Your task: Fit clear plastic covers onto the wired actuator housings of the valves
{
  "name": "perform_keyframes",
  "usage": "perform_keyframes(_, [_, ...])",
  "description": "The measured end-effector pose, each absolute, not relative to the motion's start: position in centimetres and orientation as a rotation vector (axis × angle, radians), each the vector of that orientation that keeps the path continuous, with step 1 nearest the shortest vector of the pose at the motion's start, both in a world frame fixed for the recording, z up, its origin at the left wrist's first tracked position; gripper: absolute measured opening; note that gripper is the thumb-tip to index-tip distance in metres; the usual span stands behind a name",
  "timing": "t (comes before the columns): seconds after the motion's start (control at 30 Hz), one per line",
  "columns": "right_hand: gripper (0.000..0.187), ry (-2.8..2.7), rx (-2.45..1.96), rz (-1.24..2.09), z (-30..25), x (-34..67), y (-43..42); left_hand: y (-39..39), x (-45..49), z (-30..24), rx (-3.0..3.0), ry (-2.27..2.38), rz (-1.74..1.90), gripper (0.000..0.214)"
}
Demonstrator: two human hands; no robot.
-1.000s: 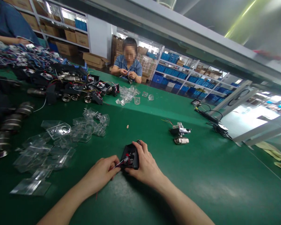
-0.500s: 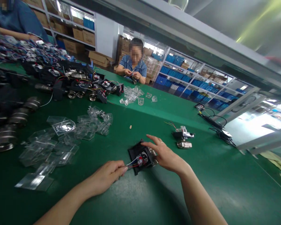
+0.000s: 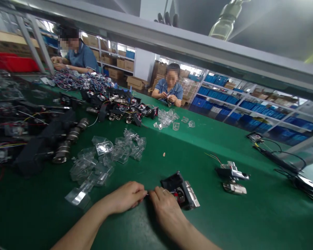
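Note:
My left hand (image 3: pixel 126 198) is closed in a pinch on the thin wires of a black housing (image 3: pixel 184 192). A short bit of wire (image 3: pixel 147 193) shows between its fingertips and those of my right hand (image 3: pixel 168 210). The right hand's fingers are bent and pressed together on the same wires, mostly hiding them. The housing lies on the green table just beyond the right hand, with a red-and-black inner part and a shiny metal piece along its right side. A similar black and metal assembly (image 3: pixel 232 172) with loose wires lies farther right, above a metal fitting (image 3: pixel 234 188).
Clear plastic covers (image 3: pixel 104 163) are heaped left of my hands. Black assemblies with metal cylinders (image 3: pixel 73 135) crowd the far left. Across the table one co-worker (image 3: pixel 169 88) handles a small part; another person (image 3: pixel 80 55) sits beside piled wires. Black cables (image 3: pixel 284 159) lie at right.
My right hand has moved from the housing's metal side to the wires beside my left hand, and its fingers have closed. The housing has turned slightly. The view has swung left.

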State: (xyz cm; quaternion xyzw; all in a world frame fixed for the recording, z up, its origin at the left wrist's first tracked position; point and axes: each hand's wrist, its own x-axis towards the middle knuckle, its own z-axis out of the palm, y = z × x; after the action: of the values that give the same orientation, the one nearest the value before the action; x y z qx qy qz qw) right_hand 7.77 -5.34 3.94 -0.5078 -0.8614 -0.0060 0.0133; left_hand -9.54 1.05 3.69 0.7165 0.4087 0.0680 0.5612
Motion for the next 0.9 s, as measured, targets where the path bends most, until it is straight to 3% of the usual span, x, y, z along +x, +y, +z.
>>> perform_keyframes(0.13, [0.03,-2.631,-1.889,0.205,5.1,7.2,-4.2,0.9,-9.3,4.3,1.947,1.066,0.386,0.017])
perform_keyframes(0.2, [0.03,-2.578,-1.964,0.297,5.5,7.0,-3.8,0.7,-8.9,4.2,2.095,1.048,0.457,0.026])
perform_keyframes(0.37, [0.027,-2.489,-1.928,0.412,6.0,7.3,-3.1,0.6,-7.9,3.3,2.291,1.092,0.365,0.007])
perform_keyframes(0.7, [0.032,-2.673,-1.793,0.212,3.5,8.2,-1.5,1.2,-8.2,4.2,2.217,1.177,0.278,0.027])
perform_keyframes(0.83, [0.032,-2.588,-1.811,0.292,2.8,8.6,-1.2,1.2,-8.1,3.5,2.186,1.172,0.398,0.014])
perform_keyframes(0.9, [0.032,-2.556,-1.885,0.375,3.1,8.7,-1.1,1.2,-7.9,2.8,2.209,1.141,0.476,0.028])
